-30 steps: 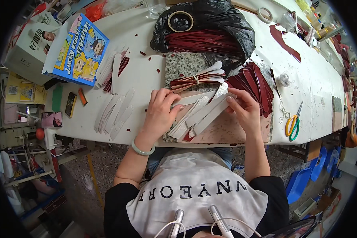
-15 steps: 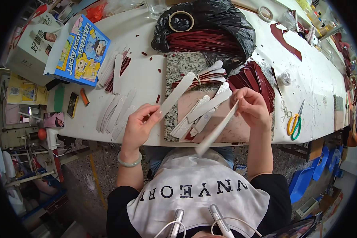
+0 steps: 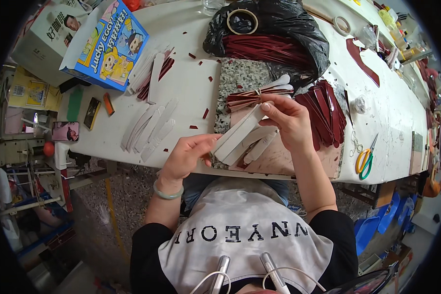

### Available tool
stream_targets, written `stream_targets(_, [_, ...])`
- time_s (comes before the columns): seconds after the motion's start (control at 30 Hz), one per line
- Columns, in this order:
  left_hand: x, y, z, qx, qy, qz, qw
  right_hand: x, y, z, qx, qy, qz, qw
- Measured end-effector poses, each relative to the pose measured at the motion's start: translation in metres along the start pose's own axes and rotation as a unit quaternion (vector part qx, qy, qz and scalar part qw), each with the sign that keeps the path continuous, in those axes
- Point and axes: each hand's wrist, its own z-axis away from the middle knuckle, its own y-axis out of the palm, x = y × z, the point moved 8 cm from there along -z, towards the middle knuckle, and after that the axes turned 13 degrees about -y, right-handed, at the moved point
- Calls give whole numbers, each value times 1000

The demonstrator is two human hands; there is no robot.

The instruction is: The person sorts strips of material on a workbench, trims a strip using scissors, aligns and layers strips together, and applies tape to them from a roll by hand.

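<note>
Over the granite slab (image 3: pixel 232 81), my left hand (image 3: pixel 188 151) and my right hand (image 3: pixel 288 120) face each other. Between them slants a long white strip (image 3: pixel 237 131), seemingly with a second laid along it. My left fingers pinch its lower end and my right thumb and fingers pinch its upper end. Beneath it lie more white strips (image 3: pixel 259 146), partly hidden. Just beyond my right hand rests a tied bundle (image 3: pixel 245 99) of dark red and white strips. To the right fans a pile of glossy dark red strips (image 3: pixel 323 115).
At the back, a black plastic bag (image 3: pixel 308 44) holds thin dark red strips, with a tape roll (image 3: pixel 242 21) on top. Loose white strips (image 3: pixel 149 128) lie left, near a blue box (image 3: pixel 110 51). Scissors (image 3: pixel 365 159) lie right. A phone (image 3: pixel 65 131) sits at far left.
My hands have come together, the right moving left and the left moving slightly down. The strips they held separately now lie together between them. The view has shifted a little.
</note>
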Motion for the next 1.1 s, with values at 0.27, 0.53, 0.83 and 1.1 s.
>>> stream_targets(0.27, [-8, 16, 6, -119, 96, -186, 971, 8, 10, 8, -9, -72, -10, 997])
stream_targets(0.53, [-12, 23, 24, -103, 192, -253, 943, 10, 22, 20, -11, -97, 13, 995])
stream_targets(0.83, [7, -64, 67, -240, 114, 42, 963, 6, 8, 22, 35, -107, 10, 994])
stream_targets(1.1, [19, -33, 54, -133, 78, 12, 988, -7, 71, 13, 109, -65, 62, 990])
